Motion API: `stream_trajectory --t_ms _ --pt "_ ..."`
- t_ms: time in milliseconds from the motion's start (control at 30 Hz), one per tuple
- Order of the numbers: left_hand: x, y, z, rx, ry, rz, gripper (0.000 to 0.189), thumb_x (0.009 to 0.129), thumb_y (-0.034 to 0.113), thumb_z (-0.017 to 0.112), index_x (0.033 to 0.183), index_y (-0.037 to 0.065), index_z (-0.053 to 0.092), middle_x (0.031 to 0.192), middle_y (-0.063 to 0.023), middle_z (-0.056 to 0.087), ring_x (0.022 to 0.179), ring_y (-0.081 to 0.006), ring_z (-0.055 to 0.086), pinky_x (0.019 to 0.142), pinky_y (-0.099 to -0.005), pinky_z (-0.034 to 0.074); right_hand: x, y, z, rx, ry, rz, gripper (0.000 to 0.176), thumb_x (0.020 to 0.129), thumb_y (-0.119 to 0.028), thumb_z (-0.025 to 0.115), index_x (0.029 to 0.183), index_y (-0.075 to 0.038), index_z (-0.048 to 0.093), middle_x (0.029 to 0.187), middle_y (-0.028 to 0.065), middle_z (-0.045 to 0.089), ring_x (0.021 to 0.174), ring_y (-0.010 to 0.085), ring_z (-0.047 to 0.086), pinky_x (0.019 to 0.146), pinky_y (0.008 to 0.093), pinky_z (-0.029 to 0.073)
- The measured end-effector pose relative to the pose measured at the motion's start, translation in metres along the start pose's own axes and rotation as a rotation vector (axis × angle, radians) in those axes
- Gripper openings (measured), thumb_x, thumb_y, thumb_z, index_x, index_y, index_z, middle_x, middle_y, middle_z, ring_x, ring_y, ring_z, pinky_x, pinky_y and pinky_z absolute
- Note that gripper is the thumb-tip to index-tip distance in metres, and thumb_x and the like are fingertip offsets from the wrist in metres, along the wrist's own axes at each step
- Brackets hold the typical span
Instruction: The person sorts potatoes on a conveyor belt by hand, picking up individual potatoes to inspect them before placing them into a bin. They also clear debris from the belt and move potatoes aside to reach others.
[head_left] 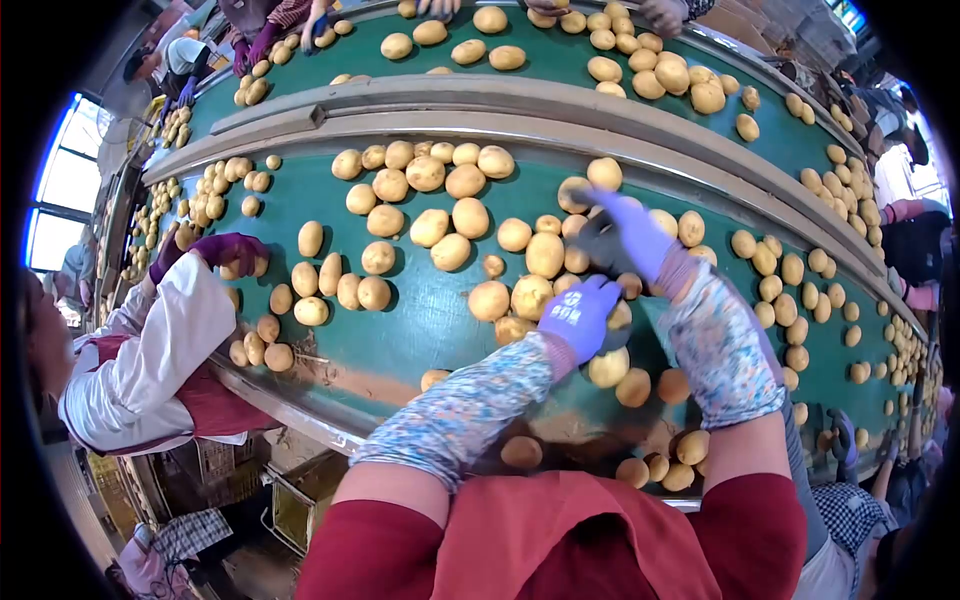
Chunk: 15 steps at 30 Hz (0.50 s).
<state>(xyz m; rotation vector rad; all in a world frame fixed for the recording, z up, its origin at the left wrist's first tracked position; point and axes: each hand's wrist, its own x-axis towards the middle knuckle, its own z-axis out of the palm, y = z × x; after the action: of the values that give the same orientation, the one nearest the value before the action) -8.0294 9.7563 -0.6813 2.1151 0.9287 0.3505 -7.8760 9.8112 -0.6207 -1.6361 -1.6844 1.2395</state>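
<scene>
Purple gloves with dark palms cover both of my hands. My left hand (581, 312) is low over the green belt (430, 330), its fingers curled around a potato (619, 316) that partly shows at its right side. Just beyond it, my right hand (622, 238) is raised over the potatoes and smeared by motion. A potato (574, 194) shows near its thumb and fingers; whether it is held cannot be made out. More potatoes lie close around both hands, among them a round one (545, 255) and a pale one (608, 367) nearer my body.
A metal divider (480, 125) separates this belt from a second belt (560, 75) carrying potatoes. At my left, a co-worker's purple-gloved hand (230, 252) is over potatoes. Other people's hands work along the far side and at right. The belt's metal edge (290, 410) runs before me.
</scene>
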Motion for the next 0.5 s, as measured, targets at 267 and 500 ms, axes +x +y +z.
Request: stream_trajectory --t_ms 267,500 --pt "-0.114 -0.084 -0.097 -0.951 -0.503 -0.131 0.047 0.094 0.010 0.065 0.139 0.006 0.051 0.134 -0.0071 0.057 0.121 -0.0187 0.057 0.103 -0.0380 0.046 -0.021 0.019 0.094 -0.677 -0.238 -0.375 0.058 0.087 -0.011 0.060 0.142 -0.024 0.047 0.132 0.0109 0.053 0.092 0.0328 0.065 0.076 0.0449 0.055" --pt "-0.006 -0.171 -0.205 -0.781 0.264 -0.005 0.033 0.104 0.029 0.050 0.127 0.006 0.057 0.123 -0.0082 0.064 0.109 -0.0184 0.063 0.091 -0.0328 0.052 0.012 0.005 0.108 -0.493 -0.256 -0.366 0.056 0.085 -0.016 0.068 0.138 -0.018 0.051 0.124 0.0140 0.058 0.101 0.0339 0.065 0.083 0.0426 0.054"
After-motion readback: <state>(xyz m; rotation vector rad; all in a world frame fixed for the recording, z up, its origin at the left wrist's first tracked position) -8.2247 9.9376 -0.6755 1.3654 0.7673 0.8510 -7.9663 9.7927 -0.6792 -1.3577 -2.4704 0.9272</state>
